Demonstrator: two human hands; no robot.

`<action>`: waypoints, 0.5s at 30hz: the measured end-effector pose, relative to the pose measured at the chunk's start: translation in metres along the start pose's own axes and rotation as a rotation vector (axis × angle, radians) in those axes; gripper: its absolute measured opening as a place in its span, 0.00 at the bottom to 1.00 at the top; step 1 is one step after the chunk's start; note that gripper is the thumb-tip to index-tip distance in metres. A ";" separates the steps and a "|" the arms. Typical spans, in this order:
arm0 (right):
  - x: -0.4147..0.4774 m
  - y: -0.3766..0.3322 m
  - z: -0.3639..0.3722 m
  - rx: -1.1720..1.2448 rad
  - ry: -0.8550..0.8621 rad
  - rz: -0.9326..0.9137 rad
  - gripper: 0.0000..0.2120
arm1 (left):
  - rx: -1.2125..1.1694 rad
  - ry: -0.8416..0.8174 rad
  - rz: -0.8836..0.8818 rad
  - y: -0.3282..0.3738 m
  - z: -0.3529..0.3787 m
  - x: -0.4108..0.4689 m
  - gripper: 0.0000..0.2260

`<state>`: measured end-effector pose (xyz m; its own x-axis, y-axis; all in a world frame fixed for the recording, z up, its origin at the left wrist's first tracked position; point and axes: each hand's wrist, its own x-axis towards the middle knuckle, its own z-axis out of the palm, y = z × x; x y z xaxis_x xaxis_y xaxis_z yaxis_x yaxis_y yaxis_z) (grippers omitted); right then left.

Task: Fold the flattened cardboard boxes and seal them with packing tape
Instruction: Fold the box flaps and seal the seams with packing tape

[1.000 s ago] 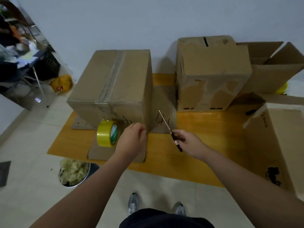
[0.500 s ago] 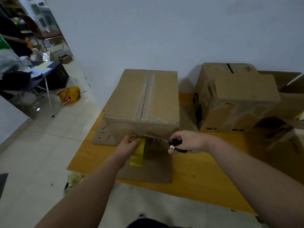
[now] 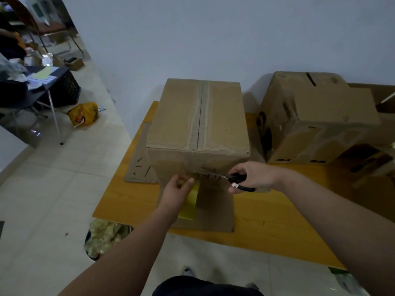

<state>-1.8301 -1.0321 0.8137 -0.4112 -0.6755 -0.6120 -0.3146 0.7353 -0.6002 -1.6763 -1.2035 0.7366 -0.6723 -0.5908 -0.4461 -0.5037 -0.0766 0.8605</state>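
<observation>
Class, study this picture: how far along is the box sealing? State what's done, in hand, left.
Done: the front box is folded, tape along its top seam. In hand: the left hand holds the yellow tape roll against its front; the right hand holds scissors beside it. Left: likely cutting the tape.

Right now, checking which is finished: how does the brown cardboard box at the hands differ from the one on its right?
The near brown cardboard box has a closed seam on top; the right brown cardboard box has a dark slot there. The near one sits square, the other angled. Only the near one has the left hand at it. Both stand on the yellow table.
</observation>
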 end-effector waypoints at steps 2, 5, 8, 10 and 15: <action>0.006 -0.006 0.005 0.003 -0.012 -0.014 0.24 | -0.045 0.007 0.007 -0.003 -0.001 -0.002 0.04; 0.017 -0.019 0.012 -0.015 -0.014 -0.034 0.23 | -0.098 0.008 0.002 -0.002 0.000 -0.005 0.04; 0.026 -0.026 0.017 -0.016 -0.017 -0.039 0.22 | -0.103 0.012 -0.008 -0.001 -0.002 -0.004 0.04; 0.029 -0.027 0.018 -0.018 0.001 -0.044 0.21 | -0.101 0.016 -0.016 0.000 -0.005 -0.003 0.04; 0.029 -0.022 0.021 -0.017 0.076 -0.093 0.22 | -0.057 0.014 -0.026 0.004 -0.008 0.004 0.08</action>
<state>-1.8166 -1.0690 0.7987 -0.4432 -0.7353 -0.5127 -0.3687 0.6708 -0.6435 -1.6770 -1.2126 0.7405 -0.6519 -0.5990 -0.4650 -0.4885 -0.1373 0.8617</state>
